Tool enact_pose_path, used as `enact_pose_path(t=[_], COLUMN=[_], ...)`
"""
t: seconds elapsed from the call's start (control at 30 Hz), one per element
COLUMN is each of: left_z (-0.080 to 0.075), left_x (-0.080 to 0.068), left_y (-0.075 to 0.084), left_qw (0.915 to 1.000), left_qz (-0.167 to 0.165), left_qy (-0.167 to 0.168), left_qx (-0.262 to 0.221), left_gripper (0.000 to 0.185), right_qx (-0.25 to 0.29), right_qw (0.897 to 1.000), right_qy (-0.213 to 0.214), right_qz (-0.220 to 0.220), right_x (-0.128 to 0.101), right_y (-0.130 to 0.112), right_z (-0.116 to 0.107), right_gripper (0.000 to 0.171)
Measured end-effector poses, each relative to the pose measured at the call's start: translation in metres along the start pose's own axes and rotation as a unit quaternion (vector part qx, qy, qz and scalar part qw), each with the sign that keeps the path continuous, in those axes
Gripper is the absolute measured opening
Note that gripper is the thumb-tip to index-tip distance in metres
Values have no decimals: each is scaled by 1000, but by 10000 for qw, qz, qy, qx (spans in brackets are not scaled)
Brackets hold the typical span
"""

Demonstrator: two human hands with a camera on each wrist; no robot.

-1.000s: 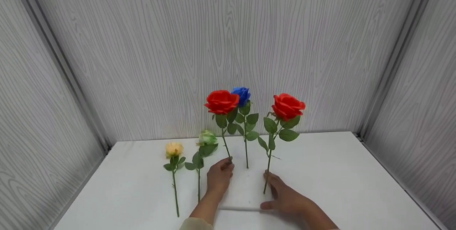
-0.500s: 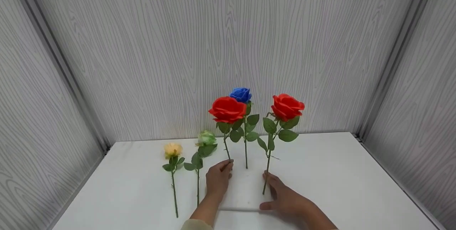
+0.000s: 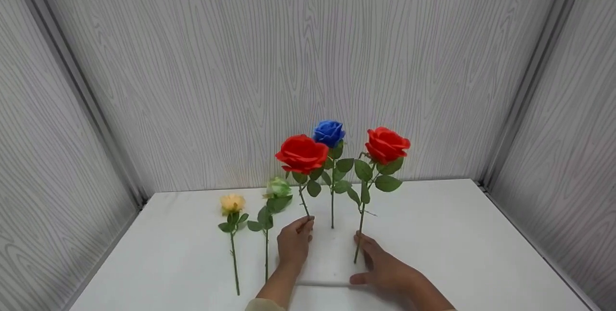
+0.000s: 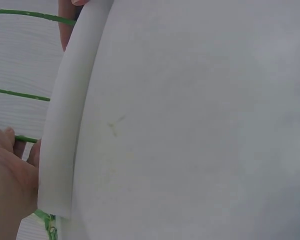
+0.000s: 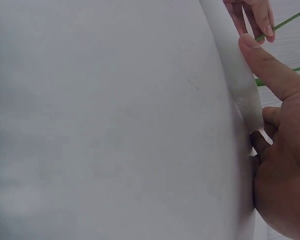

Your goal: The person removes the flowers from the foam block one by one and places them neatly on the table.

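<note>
My left hand (image 3: 294,241) pinches the lower stem of a red rose (image 3: 302,153) and holds it upright on a white foam block (image 3: 332,260). A blue rose (image 3: 328,132) and a second red rose (image 3: 387,145) stand upright in the block. My right hand (image 3: 385,267) rests on the block's front right corner, fingers lying by the second red rose's stem and thumb (image 5: 267,65) against the block's edge (image 5: 235,75). In the left wrist view the left hand (image 4: 7,185) sits beside the block's edge (image 4: 60,140), with green stems (image 4: 20,94) behind it.
A green rose (image 3: 279,187) and a yellow rose (image 3: 233,202) lie flat on the white table (image 3: 457,243) to the left of the block. Grey wood-grain walls close in the table at the back and on both sides.
The red rose in my left hand has sunk lower, its blossom now below the blue one. The right hand has stayed on the block.
</note>
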State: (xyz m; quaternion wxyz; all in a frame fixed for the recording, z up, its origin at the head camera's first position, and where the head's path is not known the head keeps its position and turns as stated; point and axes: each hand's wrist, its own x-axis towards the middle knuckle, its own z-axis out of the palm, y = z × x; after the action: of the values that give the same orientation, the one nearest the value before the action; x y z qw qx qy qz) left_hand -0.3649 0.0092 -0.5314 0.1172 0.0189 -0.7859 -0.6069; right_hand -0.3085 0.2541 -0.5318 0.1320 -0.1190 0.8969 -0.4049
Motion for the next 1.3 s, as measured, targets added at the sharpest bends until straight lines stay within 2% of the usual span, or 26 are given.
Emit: enact_pose_path(t=[0.23, 0.5, 0.87, 1.1, 1.3], left_z=[-2, -15, -36, -44, -50], left_x=[1, -4, 0, -1, -1], left_y=[3, 9, 9, 9, 7], left_qw=[9988, 9969, 9992, 9990, 9986], left_qz=[-261, -295, 50, -42, -252], left_qy=[-23, -369, -254, -241, -400], left_qx=[-417, -627, -300, -361, -256], left_gripper=[25, 25, 21, 23, 26], right_qx=[-39, 60, 142, 164, 111], right_qw=[10000, 9997, 9995, 9993, 9994], right_qy=[-48, -136, -157, -172, -157], right_qz=[42, -182, -250, -285, -282], right_x=[1, 3, -1, 0, -1], right_y=[0, 3, 1, 1, 2], right_z=[-1, -2, -3, -3, -4], right_gripper=[119, 119, 119, 119, 118])
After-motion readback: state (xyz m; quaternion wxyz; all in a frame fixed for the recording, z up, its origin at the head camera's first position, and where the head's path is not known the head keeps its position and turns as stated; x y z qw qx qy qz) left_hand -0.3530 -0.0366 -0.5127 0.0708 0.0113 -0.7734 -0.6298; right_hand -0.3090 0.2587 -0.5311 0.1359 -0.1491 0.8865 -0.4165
